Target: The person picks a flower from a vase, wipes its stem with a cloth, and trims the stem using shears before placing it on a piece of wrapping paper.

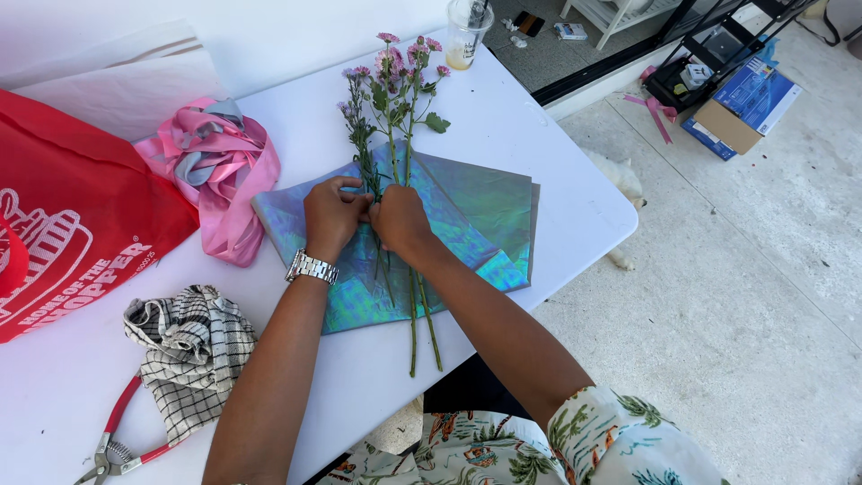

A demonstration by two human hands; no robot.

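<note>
I see bright, even daylight. The white bench [503,117] is nearly blown out at top left, shadows are soft, the frame is sharp, and wide-angle bending shows at the edges.

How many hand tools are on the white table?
1: red-handled pliers at the table's near-left corner, partly under a checked cloth. Others may be hidden beneath it.

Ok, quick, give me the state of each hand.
Left hand: closed, fingers pinching the flower stems over the iridescent wrapping sheet.
Right hand: closed on the same stems, beside the left.
</note>
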